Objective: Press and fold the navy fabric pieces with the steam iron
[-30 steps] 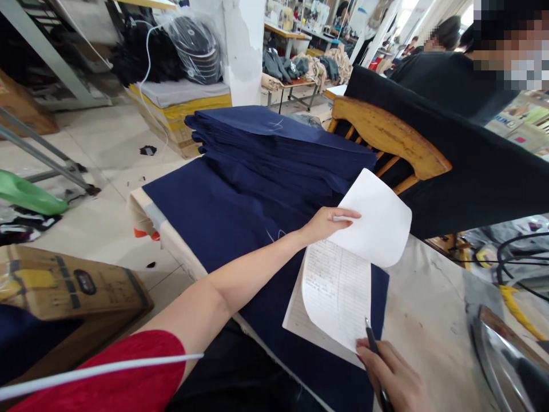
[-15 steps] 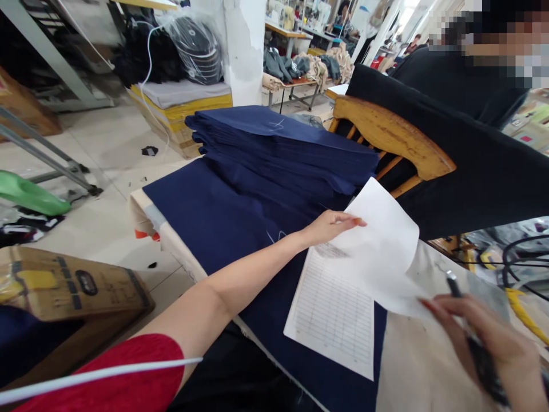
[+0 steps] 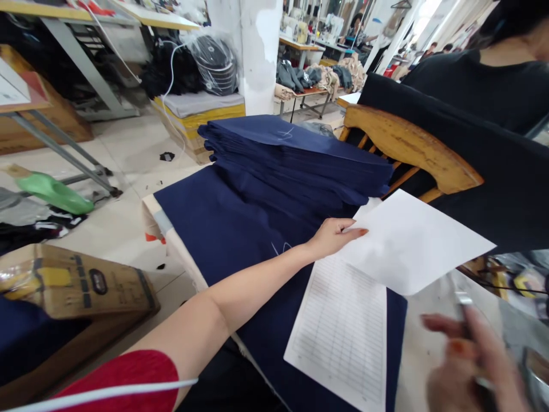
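My left hand [image 3: 337,236] pinches the near edge of a white sheet of paper [image 3: 412,246], its thumb lying on top. The sheet is raised and folded back to the right. Below it lies a printed form with a ruled grid [image 3: 341,332], on dark navy fabric [image 3: 253,212]. My right hand [image 3: 476,360], smeared by motion, is at the lower right, apart from the sheet. Its fingers are closed round a slim black tool with a silvery tip [image 3: 462,296]; blur hides its exact kind.
A thick stack of folded navy fabric [image 3: 291,151] with chalk marks stands behind the form. Beyond it are a wooden chair back [image 3: 412,140] draped with black cloth and a person in black [image 3: 476,86]. A cardboard box [image 3: 81,280] stands at the left.
The sheet's loose end has swung right and flattened out, away from the form. My right hand has let go of its corner and dropped lower. The view has shifted slightly.
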`<action>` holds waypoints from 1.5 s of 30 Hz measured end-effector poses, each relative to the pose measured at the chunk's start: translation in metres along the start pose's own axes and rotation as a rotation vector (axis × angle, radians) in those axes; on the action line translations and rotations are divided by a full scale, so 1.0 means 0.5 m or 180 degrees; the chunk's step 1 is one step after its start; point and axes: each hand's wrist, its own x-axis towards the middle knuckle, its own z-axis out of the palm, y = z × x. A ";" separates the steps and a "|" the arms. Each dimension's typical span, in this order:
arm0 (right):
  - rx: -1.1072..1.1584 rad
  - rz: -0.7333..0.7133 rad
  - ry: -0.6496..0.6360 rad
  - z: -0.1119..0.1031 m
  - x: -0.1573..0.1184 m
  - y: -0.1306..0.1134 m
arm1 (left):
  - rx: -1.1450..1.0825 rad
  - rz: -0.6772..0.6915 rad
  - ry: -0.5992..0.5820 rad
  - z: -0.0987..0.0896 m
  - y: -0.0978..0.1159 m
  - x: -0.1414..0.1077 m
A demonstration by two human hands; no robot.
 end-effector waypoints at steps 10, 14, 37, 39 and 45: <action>0.0957 0.0193 -0.0461 0.186 0.018 0.089 | -0.0530 0.0276 0.0198 0.020 0.019 -0.002; 0.1073 0.0256 -0.0262 0.221 0.020 0.107 | -0.0442 0.0241 0.0285 0.022 0.017 -0.004; 0.1216 0.0332 -0.0220 0.232 0.017 0.112 | -0.0351 0.0220 0.0421 0.029 0.008 -0.007; 0.1214 0.0349 -0.0217 0.232 0.014 0.114 | -0.0330 0.0220 0.0404 0.029 0.007 -0.007; 0.1178 0.0436 -0.0220 0.226 0.005 0.117 | -0.0334 0.0237 0.0361 0.027 0.008 -0.008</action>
